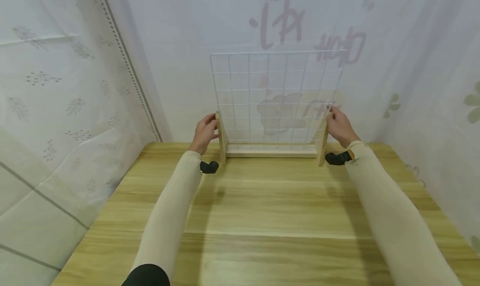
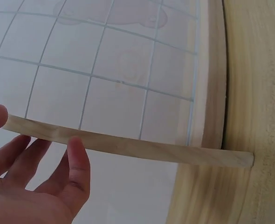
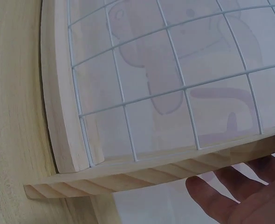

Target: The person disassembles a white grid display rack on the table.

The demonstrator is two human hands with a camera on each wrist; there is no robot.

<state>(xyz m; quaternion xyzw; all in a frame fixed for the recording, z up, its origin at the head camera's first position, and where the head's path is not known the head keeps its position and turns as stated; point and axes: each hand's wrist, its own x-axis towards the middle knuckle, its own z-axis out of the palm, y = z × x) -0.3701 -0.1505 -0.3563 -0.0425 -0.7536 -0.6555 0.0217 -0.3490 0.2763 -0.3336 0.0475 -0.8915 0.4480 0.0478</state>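
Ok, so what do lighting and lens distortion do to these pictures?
Head view: sleeves cast soft shadows on the table; the white grid looks faint against the pale backdrop. Left wrist view: dimmer, left board appears bowed, probably by the lens. Right wrist view: also dimmer, right board similarly bowed.

In the left wrist view, my left hand [image 2: 39,198], cropped at eight o'clock, hides one end of the left side board [image 2: 128,148]. In the right wrist view, my right hand [image 3: 254,196], cropped at four o'clock, covers part of the right side board [image 3: 142,179]. In the head view, a black object [image 1: 148,276] is cropped at seven o'clock; one o'clock's lettering [image 1: 264,27] is illegibly faint.
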